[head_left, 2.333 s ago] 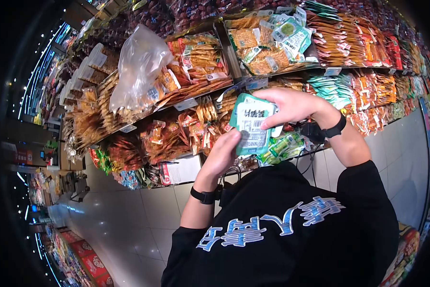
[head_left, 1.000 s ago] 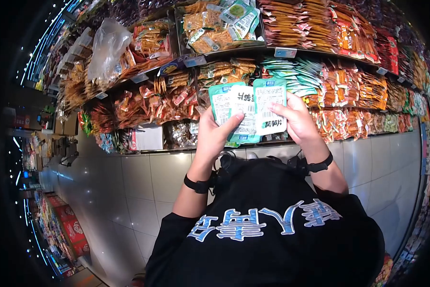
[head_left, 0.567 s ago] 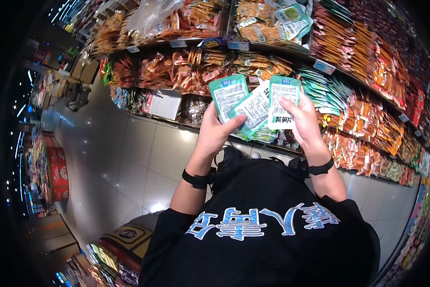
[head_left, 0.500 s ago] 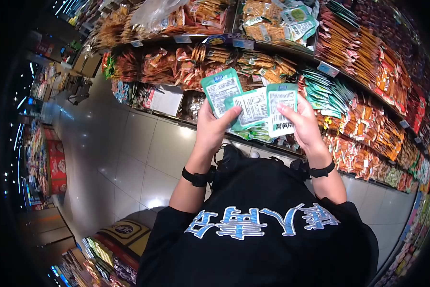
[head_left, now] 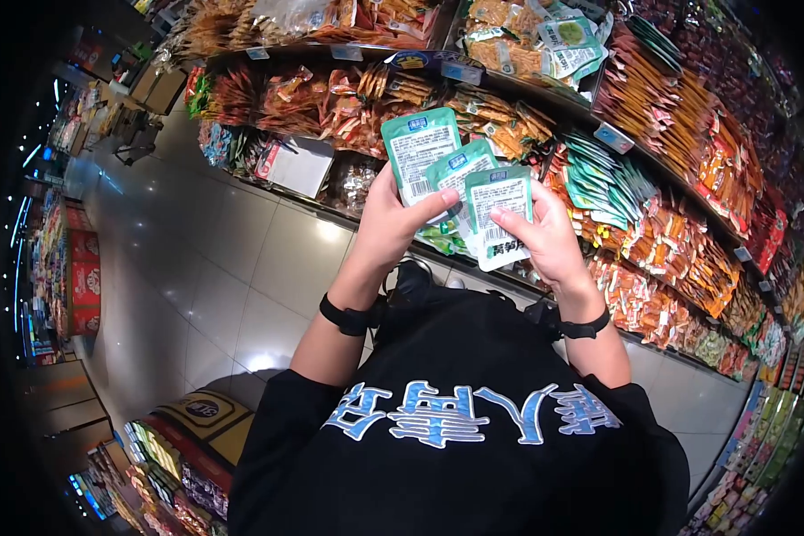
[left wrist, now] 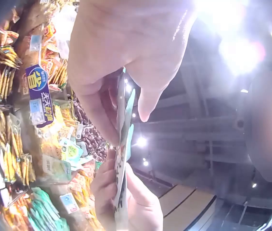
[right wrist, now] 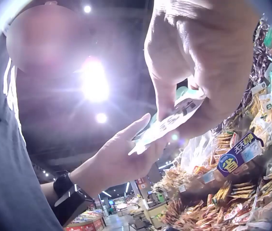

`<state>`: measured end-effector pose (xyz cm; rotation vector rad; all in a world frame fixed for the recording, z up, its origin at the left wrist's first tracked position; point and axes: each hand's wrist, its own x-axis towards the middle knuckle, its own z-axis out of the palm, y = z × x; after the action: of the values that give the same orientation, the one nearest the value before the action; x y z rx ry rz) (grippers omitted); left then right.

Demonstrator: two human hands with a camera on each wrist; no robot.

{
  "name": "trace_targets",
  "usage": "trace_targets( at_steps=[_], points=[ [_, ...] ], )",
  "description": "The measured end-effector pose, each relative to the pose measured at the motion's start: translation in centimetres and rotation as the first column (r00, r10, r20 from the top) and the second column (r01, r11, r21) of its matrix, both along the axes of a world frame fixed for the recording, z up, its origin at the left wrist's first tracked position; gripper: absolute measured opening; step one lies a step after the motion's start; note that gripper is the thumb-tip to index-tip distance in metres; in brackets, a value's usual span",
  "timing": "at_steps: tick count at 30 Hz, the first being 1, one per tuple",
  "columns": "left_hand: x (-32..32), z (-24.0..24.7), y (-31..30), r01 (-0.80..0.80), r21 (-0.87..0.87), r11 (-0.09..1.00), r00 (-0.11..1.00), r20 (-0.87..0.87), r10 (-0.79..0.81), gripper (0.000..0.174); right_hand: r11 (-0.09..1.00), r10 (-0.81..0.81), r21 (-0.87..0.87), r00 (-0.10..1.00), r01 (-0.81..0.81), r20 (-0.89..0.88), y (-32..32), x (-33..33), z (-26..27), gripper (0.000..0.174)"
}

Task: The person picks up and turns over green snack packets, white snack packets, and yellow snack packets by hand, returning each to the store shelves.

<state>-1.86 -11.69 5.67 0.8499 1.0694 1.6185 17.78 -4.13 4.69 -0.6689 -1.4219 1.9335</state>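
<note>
Three green-and-white packets are fanned between the two hands in the head view. The left hand [head_left: 393, 214] pinches the left packet [head_left: 420, 147] and the middle packet [head_left: 460, 170], its thumb on top. The right hand [head_left: 549, 237] pinches the right packet [head_left: 498, 210], thumb across its printed back; this packet overlaps the middle one. In the left wrist view the packets [left wrist: 121, 144] appear edge-on below the left hand [left wrist: 131, 43], with the right hand [left wrist: 140, 207] beyond. The right wrist view shows a packet [right wrist: 174, 118] under the right hand [right wrist: 203, 57] and the left hand [right wrist: 126, 156] beside it.
Tiered shelves hold orange snack packs [head_left: 652, 98], green packets [head_left: 603, 183] and a white-green packet pile [head_left: 567, 40]. A white box [head_left: 299, 168] sits on the lower shelf. Tiled floor [head_left: 210, 259] lies at left, with a red display [head_left: 82, 277] and a yellow-black stand [head_left: 205, 415].
The packets were one stack, then spread into a fan. Since half a second ago the right packet has moved left and tilted, covering part of the middle one, whose upper end now points up.
</note>
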Motion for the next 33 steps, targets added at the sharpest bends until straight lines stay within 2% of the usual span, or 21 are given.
trace_targets(
  at_steps=[4, 7, 11, 13, 17, 19, 22, 29, 33],
  points=[
    [0.7, 0.1, -0.1, 0.005, 0.031, 1.0, 1.0, -0.001, -0.005, 0.044, 1.0, 0.001, 0.007, 1.0, -0.001, 0.008, -1.2, -0.1, 0.9, 0.033],
    [0.5, -0.3, -0.4, 0.022, 0.075, 0.997, 0.999, -0.029, -0.02, 0.041, 0.995, -0.022, 0.094, 1.0, 0.021, 0.012, -2.5, -0.7, 1.9, 0.037],
    [0.9, -0.1, -0.6, -0.071, 0.055, 0.996, 0.997, 0.027, 0.07, 0.038, 0.972, -0.067, 0.23, 0.996, 0.051, 0.064, -2.9, -0.9, 2.2, 0.038],
    [1.3, 0.5, -0.8, -0.04, 0.092, 0.995, 0.998, -0.045, 0.044, 0.038, 0.958, -0.117, 0.27, 0.992, 0.098, 0.054, -3.2, -1.0, 2.4, 0.035],
    [1.7, 1.2, -0.9, -0.04, 0.127, 0.991, 0.996, -0.078, 0.051, 0.038, 0.976, -0.117, 0.188, 0.992, 0.106, 0.05, -3.0, -0.7, 2.4, 0.024],
    [1.8, 1.4, -1.0, -0.039, 0.128, 0.991, 0.996, -0.069, 0.048, 0.039, 0.986, -0.106, 0.134, 0.994, 0.104, 0.015, -2.4, -0.3, 2.0, 0.027],
    [2.2, 1.6, -1.1, -0.036, 0.13, 0.991, 0.999, -0.034, 0.041, 0.039, 0.983, -0.071, 0.178, 0.992, 0.052, 0.103, -1.9, 0.3, 2.0, 0.035],
    [2.5, 1.5, -1.1, -0.016, 0.119, 0.993, 1.0, 0.0, 0.016, 0.039, 0.977, -0.153, 0.148, 0.988, 0.153, -0.018, -2.3, 0.1, 1.7, 0.028],
    [2.7, 1.6, -1.2, -0.021, 0.118, 0.993, 0.999, -0.025, 0.025, 0.039, 0.985, -0.137, 0.098, 0.989, 0.141, -0.052, -2.2, 0.0, 1.1, 0.023]
  ],
)
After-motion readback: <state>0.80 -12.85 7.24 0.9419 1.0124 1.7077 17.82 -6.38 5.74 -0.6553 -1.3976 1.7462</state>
